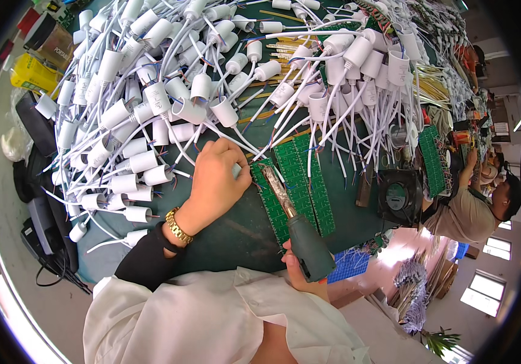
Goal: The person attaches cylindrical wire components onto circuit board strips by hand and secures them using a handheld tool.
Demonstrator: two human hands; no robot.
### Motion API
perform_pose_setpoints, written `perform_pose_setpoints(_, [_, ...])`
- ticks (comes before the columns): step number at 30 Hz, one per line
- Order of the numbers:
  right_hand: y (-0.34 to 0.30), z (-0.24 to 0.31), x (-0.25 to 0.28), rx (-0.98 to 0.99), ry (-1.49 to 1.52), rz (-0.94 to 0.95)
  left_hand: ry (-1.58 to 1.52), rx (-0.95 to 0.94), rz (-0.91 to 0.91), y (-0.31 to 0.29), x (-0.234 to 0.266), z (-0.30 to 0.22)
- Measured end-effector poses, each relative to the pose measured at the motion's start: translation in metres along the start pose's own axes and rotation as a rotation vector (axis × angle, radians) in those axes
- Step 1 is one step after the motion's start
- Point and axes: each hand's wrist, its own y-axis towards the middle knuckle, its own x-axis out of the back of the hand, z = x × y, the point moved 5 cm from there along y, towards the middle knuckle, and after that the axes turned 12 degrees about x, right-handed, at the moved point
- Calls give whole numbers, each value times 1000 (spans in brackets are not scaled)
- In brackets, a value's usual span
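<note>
My right hand [298, 272] is wrapped round the dark green handle of a soldering iron [309, 242]. Its metal barrel points up and away, with the tip over the far end of a green circuit board strip [270, 203]. Just left of that end, my left hand [221, 173] is closed with its fingers curled; a small whitish bit shows between them, but what it is stays hidden. A white cable [236, 138] from the heap runs close past those fingertips. Two more green board strips [301, 182] lie alongside on the right.
A large heap of white lamp sockets with cables [145, 103] covers the table's left and far side; another bundle [357, 67] lies at right. A black fan [400, 197] stands at the right edge. A yellow bottle [33, 74] is far left. A co-worker [469, 203] sits at right.
</note>
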Motion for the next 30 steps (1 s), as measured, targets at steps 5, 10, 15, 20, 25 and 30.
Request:
perform_pose_setpoints(5, [16, 19, -2, 181, -158, 94, 5, 13, -10, -2, 4, 2])
perform_pose_setpoints(10, [13, 20, 0, 189, -136, 89, -1, -40, -31, 0, 1, -2])
perform_pose_setpoints(15, [14, 18, -9, 152, -45, 125, 8, -28, -24, 0, 2, -1])
perform_pose_setpoints(20, [15, 20, -5, 160, -42, 6, 8, -42, -23, 2, 3, -2])
perform_pose_setpoints(25, [20, 28, -7, 105, 270, 28, 39, -62, -11, 1, 5, -2])
perform_pose_setpoints(30, [19, 29, -8, 127, 616, -304, 99, -206, -40, -7, 11, -14])
